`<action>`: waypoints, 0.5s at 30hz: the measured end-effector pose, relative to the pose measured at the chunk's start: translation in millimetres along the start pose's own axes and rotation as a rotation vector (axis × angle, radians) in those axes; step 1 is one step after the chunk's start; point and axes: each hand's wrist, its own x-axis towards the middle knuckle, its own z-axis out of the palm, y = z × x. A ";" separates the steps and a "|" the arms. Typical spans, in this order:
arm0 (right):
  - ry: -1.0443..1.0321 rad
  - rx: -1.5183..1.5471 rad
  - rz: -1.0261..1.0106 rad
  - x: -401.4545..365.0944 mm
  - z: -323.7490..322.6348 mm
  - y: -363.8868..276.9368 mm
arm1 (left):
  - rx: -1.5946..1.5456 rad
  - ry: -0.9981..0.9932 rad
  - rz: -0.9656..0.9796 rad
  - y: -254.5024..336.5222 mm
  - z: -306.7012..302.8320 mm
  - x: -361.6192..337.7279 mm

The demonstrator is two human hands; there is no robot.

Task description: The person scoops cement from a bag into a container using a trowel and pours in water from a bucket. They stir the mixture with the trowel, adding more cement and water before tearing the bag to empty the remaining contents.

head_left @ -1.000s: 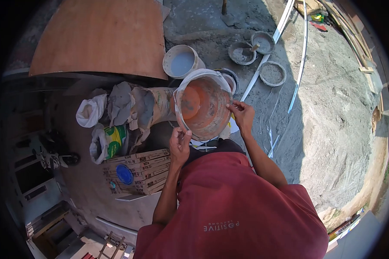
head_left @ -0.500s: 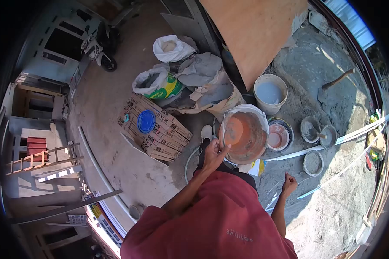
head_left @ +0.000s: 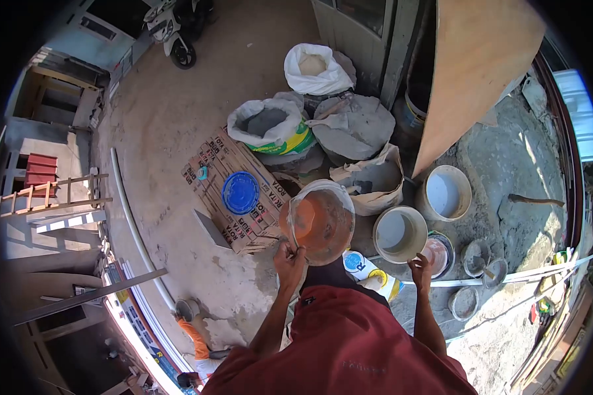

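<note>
Orange bucket [head_left: 335, 220] grimy plastic; panel [head_left: 484, 62] smooth wood.

Left hand [head_left: 288, 264]: closed in a grip, fingers curled, thumb along the upper, inner side.
Left wrist [head_left: 288, 286]: close to straight.
Left forearm [head_left: 271, 322]: reaching forward, slanting inward from a bent elbow.
Right hand [head_left: 420, 264]: well apart from the left, about level with it, fingers bent; how firmly they close cannot be told.
Right forearm [head_left: 429, 324]: extended forward, leaning slightly inward.
Both arms: held out ahead of the torso.
</note>
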 end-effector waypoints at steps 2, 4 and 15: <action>-0.036 -0.029 -0.143 32.8 24.9 -80.9 | 0.050 0.052 -0.004 3.2 -13.6 18.0; -0.203 -0.071 -0.221 72.3 51.2 -131.9 | 0.104 0.109 -0.015 7.8 -23.2 38.2; -0.304 -0.080 -0.261 158.4 143.6 -244.8 | 0.353 0.137 -0.264 4.7 -26.7 98.4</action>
